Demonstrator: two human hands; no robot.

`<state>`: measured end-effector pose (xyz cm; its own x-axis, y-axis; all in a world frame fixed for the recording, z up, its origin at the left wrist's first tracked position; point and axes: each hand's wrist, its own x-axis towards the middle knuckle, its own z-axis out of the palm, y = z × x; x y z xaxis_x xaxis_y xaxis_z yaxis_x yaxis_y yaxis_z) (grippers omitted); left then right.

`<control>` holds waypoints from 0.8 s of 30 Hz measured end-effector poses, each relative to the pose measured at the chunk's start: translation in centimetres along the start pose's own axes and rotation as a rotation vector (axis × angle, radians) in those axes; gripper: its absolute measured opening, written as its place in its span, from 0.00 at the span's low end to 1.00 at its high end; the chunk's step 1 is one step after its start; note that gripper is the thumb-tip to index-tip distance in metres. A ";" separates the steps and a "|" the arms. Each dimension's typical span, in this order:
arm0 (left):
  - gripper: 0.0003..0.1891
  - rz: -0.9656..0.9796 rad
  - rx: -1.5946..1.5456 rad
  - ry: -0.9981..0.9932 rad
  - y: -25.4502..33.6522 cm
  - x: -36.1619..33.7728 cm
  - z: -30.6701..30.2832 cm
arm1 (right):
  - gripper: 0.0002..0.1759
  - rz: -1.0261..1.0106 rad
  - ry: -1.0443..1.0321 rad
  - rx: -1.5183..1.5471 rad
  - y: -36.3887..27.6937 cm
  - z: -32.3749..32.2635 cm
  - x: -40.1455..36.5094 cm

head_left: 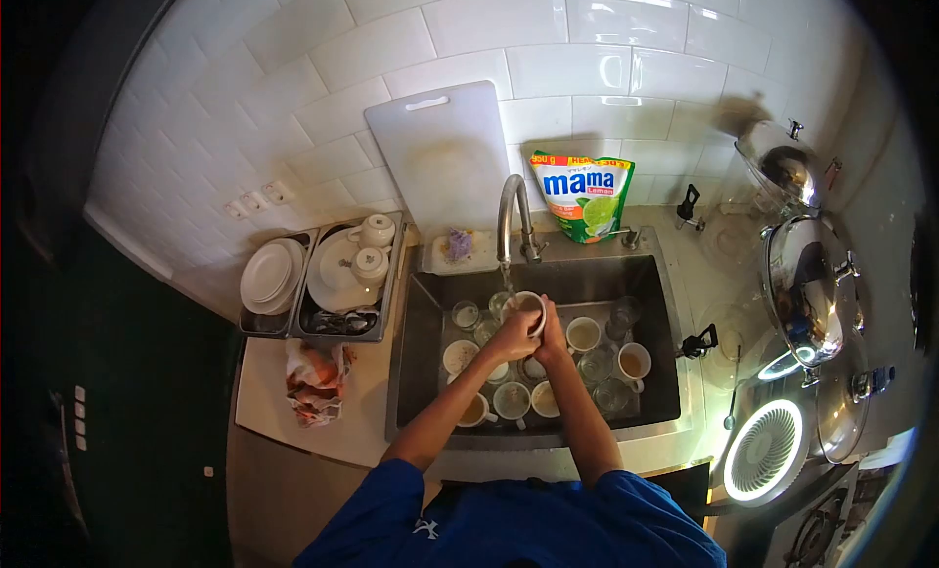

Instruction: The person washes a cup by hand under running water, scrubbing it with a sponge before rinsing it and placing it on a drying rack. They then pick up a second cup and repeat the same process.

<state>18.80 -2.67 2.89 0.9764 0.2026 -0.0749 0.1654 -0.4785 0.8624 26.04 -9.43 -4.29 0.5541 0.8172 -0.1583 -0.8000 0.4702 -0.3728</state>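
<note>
A white cup is held tilted under the running faucet, over the middle of the sink. My left hand grips its left and lower side, and my right hand is wrapped round its right side. Both hands are closed on it, though some fingertips are hidden. Below and around them, several white cups and clear glasses stand on the sink floor. One cup with brownish liquid is at the right, and a cup with cloudy water stands just right of my right hand.
Left of the sink, metal trays hold plates, cups and cutlery beside a crumpled cloth. Behind it are a cutting board, a sponge tray and a detergent pouch. Glass lids and a lit fan line the right.
</note>
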 end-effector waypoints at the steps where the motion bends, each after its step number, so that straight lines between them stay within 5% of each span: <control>1: 0.19 0.010 -0.187 0.011 -1.3 0.5 0.5 | 0.16 -0.013 -0.053 -0.006 0.0 0.1 -0.1; 2: 0.21 0.020 -0.374 0.021 -2.7 0.9 1.0 | 0.15 -0.011 -0.034 -0.014 -0.1 0.2 -0.3; 6: 0.27 0.517 0.697 0.316 -1.8 -0.5 1.0 | 0.16 -0.036 0.125 -0.067 -0.3 0.2 0.0; 9: 0.21 0.403 0.709 0.117 -0.8 -1.6 -0.7 | 0.20 -0.070 0.059 -0.078 -0.7 -0.3 -0.5; 12: 0.15 0.297 0.998 0.145 0.2 -2.5 -0.8 | 0.19 0.032 0.125 -0.045 -0.9 0.5 -0.4; 18: 0.08 -0.031 0.833 -0.062 1.1 -2.2 -0.6 | 0.18 0.081 0.114 0.073 -0.2 2.1 -0.6; 24: 0.21 -0.009 -0.055 -0.051 -1.9 -0.3 0.0 | 0.19 0.082 0.114 0.054 0.5 0.3 0.1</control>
<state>18.21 -1.77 1.30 0.9810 0.1619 -0.1070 0.1676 -0.4290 0.8876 25.68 -8.99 -4.20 0.5066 0.8119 -0.2901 -0.8531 0.4231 -0.3054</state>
